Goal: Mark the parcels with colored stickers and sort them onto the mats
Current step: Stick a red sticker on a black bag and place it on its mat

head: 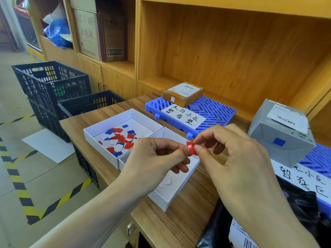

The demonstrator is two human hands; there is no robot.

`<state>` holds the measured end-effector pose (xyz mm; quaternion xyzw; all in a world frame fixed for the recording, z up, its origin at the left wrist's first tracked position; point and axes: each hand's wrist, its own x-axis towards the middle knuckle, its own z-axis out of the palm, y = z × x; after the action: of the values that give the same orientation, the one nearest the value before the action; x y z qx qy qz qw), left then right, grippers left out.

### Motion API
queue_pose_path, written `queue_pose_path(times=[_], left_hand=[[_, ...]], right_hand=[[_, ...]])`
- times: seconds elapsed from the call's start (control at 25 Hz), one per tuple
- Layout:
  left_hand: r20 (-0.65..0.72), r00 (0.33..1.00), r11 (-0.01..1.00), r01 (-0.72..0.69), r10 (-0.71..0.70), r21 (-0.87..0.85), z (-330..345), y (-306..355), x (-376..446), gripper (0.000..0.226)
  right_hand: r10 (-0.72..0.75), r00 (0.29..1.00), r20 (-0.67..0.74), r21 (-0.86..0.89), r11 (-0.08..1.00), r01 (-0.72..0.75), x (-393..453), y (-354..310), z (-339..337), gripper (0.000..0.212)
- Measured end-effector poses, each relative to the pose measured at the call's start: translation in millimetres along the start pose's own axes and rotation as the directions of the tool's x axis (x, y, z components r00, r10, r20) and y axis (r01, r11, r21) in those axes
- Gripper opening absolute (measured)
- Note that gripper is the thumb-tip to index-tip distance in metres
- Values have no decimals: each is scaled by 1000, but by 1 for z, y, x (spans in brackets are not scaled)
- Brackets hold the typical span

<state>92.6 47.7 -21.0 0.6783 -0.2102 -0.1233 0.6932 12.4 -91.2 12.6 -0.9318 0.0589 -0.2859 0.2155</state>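
Both hands, left hand [155,158] and right hand [231,151], pinch a small red square sticker [191,148] between thumb and forefinger tips, above the white cardboard tray [172,192]; handwritten Chinese labels mark the blue plastic mats [215,111].

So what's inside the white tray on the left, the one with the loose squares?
The white tray holds a loose pile of red, blue and white sticker squares on its floor. The left hand hides the pile's near right edge, so what lies there cannot be seen.

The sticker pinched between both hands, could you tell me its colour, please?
Red; the sticker shows best in the head view.
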Motion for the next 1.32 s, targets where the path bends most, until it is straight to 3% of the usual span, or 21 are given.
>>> queue_pose_path(times=[0.36,0.76,0.84,0.96,1.08,1.2,1.32], left_hand=[[32,999,995,-46,43,83,-3,-6,-1,13],[2,999,983,-43,43,178,-2,-11,-2,12],[-61,996,966,-42,59,257,-6,-14,1,11],[-150,980,861,-38,132,507,-11,-21,6,7],[-183,973,798,0,139,603,-11,-22,6,7],[-167,980,774,22,109,633,-11,-23,6,5],[-103,987,844,-50,124,535,-9,-20,2,6]], right_hand=[[20,999,40,-17,1000,-19,-2,-5,1,8],[122,971,206,3,992,-126,-1,-8,6,8],[158,971,182,4,987,-161,-1,-6,4,8],[194,973,128,-11,981,-194,0,-1,2,9],[218,966,136,-23,976,-217,1,1,0,10],[214,966,146,-30,977,-212,2,0,0,9],[208,968,143,-31,978,-206,2,-1,1,9]])
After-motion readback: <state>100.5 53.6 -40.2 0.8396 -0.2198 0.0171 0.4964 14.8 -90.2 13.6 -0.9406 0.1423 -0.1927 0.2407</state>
